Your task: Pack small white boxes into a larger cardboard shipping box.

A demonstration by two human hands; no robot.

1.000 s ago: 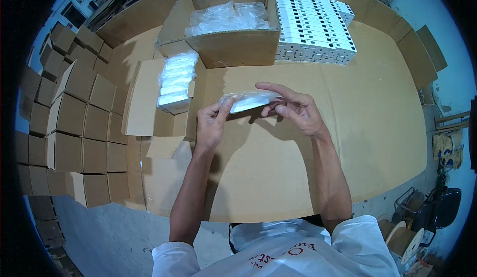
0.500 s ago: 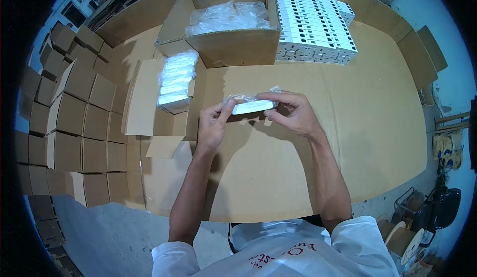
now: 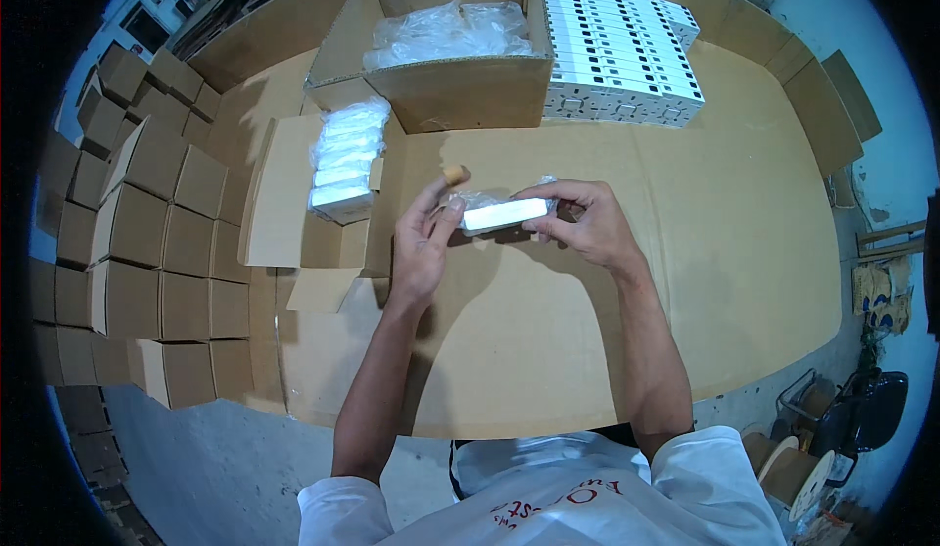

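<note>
White bar-shaped item in clear plastic wrap (image 3: pixel 504 214): held level above the middle of the cardboard-covered counter (image 3: pixel 744 252), gripped from both ends. Right hand (image 3: pixel 585 223) clamped over the right end, fingers curled across the top, thumb beneath. Left hand (image 3: pixel 423 240) closed on the loose wrap at the left end, thumb and fingers pinching the plastic; a small tan piece (image 3: pixel 453 173) at the raised fingertips, kind not discernible. Both hands close together, joined through the item, clear of the counter surface. Just left of the left hand: open shallow carton (image 3: pixel 284 213) with a row of like wrapped white items (image 3: pixel 345 159) stacked inside. Beyond the hands, at the far side of the counter: large open cardboard box (image 3: pixel 460 95) holding crumpled clear plastic bags (image 3: pixel 446 32). Touching its right side: block of white boxes with dark markings (image 3: pixel 617 51), packed in rows. Along the left edge of view: stacked small brown cartons (image 3: pixel 127 242), closed. White shirt with red lettering (image 3: pixel 548 497) at the lower edge. Reels and dark objects on the floor at lower right (image 3: pixel 842 428), detail unclear.
</note>
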